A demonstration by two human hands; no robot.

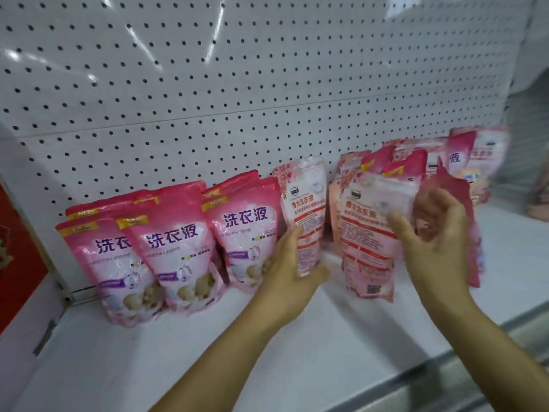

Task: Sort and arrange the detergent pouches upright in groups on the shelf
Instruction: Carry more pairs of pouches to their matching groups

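Here, a white shelf [326, 337] backed by a white pegboard panel [237, 84], seen from above and in front. At nine o'clock, a group of dark pink pouches [175, 245] standing upright in overlapping rows against the panel. Just right of them, toward the centre, a pale pink pouch [303, 209] standing upright, with the left hand [289, 266] against its lower left edge, fingers spread and curled loosely round its side; firm grip or mere steadying, cannot tell. At three o'clock from that, a second pale pouch [368, 239] upright near the front, slightly tilted. Right hand [430, 230] open at its right edge, fingers spread and blurred, partly overlapping the pouch face; touching or just in front, cannot tell. Directly behind the right hand, a dark red pouch [463, 197] on edge. Toward two o'clock, a loose crowd of mixed pink pouches [416, 156], leaning and blurred. At the far nine o'clock edge, a red panel [15, 248].
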